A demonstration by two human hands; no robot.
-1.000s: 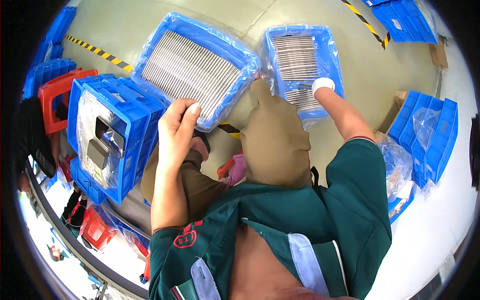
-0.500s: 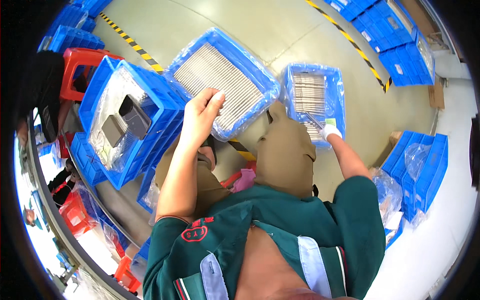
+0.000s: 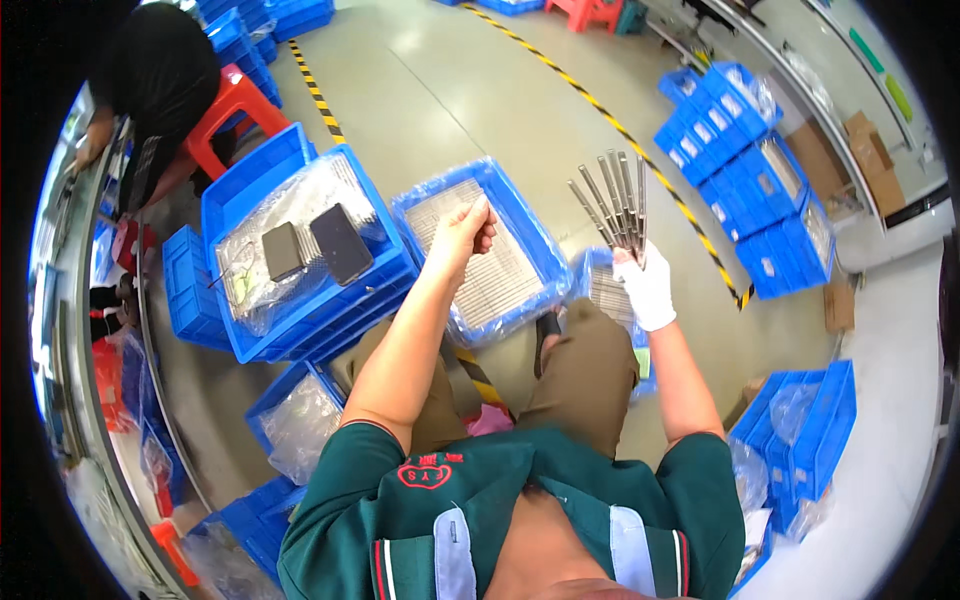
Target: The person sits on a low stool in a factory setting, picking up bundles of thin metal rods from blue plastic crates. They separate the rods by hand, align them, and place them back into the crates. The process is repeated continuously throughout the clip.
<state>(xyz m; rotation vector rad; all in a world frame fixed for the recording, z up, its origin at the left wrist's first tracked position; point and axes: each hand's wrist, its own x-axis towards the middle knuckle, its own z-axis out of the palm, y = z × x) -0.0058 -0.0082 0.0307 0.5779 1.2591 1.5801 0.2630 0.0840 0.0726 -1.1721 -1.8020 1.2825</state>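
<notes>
Right hand (image 3: 648,290) now up from the small bin (image 3: 582,275), gloved fingers pinching fanned metal rods (image 3: 629,205), batch lifted out; left hand (image 3: 462,236) curled, can't tell if gripping.

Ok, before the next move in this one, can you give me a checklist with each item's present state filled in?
1. Right hand has a grip on the metal rods: ok, held in a bunch.
2. Held rods lined up evenly: not ok, their far ends fan apart.
3. Both hands gloved: not ok, the right wears a white glove, the left hand is bare.
4. Left hand free: cannot tell, its fingers are curled.
5. Larger blue bin lined: ok, clear plastic shows around its rim.
6. Phone outside that bin: ok.
</notes>
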